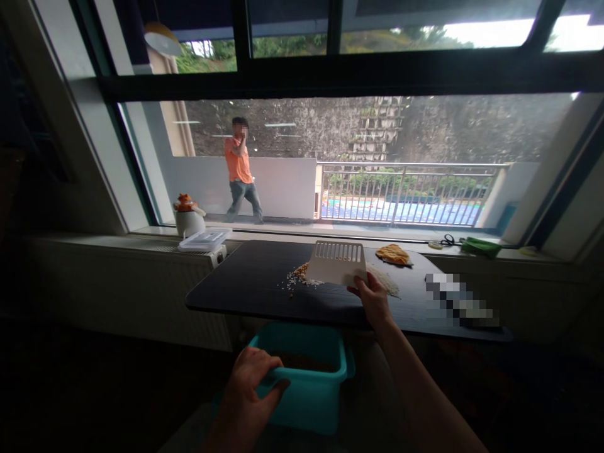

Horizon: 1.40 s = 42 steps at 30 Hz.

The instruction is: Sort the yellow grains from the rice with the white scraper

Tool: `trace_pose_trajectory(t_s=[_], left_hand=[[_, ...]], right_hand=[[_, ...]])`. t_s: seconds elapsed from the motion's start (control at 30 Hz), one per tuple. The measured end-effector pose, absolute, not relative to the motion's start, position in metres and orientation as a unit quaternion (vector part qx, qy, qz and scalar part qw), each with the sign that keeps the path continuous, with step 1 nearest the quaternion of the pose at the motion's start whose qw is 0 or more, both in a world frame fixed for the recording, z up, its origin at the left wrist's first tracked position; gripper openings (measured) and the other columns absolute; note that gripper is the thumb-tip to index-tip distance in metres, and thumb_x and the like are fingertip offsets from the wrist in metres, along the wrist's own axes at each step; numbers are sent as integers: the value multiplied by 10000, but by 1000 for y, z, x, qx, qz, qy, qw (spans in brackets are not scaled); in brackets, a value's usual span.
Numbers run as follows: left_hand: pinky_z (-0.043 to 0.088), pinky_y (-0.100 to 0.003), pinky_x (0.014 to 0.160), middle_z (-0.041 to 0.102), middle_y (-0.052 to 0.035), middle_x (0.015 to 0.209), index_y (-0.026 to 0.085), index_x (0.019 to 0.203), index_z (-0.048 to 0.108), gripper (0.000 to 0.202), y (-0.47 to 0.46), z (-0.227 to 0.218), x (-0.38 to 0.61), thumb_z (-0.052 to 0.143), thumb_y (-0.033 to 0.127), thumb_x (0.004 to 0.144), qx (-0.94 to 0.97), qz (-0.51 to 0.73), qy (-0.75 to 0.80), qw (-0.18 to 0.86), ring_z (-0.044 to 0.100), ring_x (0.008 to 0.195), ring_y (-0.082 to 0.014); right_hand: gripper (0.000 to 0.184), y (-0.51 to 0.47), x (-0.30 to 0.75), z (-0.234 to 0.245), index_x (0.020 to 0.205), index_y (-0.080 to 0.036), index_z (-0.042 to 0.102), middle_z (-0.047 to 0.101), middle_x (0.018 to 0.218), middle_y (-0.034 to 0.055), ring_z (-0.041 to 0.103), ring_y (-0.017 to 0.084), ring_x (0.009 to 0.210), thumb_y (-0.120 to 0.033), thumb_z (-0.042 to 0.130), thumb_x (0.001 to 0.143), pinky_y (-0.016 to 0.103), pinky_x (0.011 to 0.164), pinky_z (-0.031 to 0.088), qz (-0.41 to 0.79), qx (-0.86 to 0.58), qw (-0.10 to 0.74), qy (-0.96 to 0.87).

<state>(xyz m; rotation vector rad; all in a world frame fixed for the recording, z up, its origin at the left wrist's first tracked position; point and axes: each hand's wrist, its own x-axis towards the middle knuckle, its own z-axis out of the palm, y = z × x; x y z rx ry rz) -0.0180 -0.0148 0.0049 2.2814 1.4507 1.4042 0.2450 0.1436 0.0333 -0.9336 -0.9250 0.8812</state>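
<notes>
My right hand (pixel 376 301) is closed around the near right edge of a pale slotted scoop (pixel 333 270), which it holds over the dark table (pixel 255 277). By the scoop's left side lies a small heap of yellow-brown kernels (pixel 300 272), with white grains strewn around it. A spread of pale grain (pixel 387 284) shows to the right, partly covered by the scoop and hand. Below the table's front edge is a teal plastic bin (pixel 306 402) with dark contents that I cannot make out. My left hand (pixel 250 384) grips its near left rim, thumb outside.
A folded yellow cloth (pixel 394 254) lies at the table's back. On the windowsill are scissors (pixel 447 240) and a green item (pixel 481 247). A clear plastic lid (pixel 204 240) and a white pot (pixel 189 223) stand at left. Outside the window walks a person (pixel 240 165).
</notes>
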Motion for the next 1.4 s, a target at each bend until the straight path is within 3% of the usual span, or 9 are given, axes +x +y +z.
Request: trace_pose_trajectory(t_s=[0.83, 1.17, 1.4], left_hand=[[584, -384, 735, 680, -18, 749, 230, 781, 699, 42, -15, 7, -17, 684, 239, 743, 739, 465, 485, 52, 660, 754, -227], [575, -385, 717, 678, -21, 764, 222, 784, 689, 64, -14, 11, -25, 701, 196, 727, 735, 461, 495, 47, 661, 767, -237], [571, -380, 728, 686, -23, 758, 219, 778, 694, 75, -15, 13, -29, 693, 179, 714, 726, 461, 509, 43, 657, 779, -236]], right_hand=[[320, 143, 246, 31, 903, -184, 670, 673, 856, 9, 652, 192, 785, -349, 704, 631, 325, 627, 608, 389, -432, 684, -441], [345, 140, 242, 36, 867, -187, 702, 689, 794, 14, 652, 201, 726, -339, 768, 564, 344, 582, 608, 439, -423, 639, -470], [343, 142, 241, 29, 877, -197, 690, 695, 847, 20, 670, 222, 795, -379, 780, 601, 366, 650, 619, 451, -406, 628, -487]])
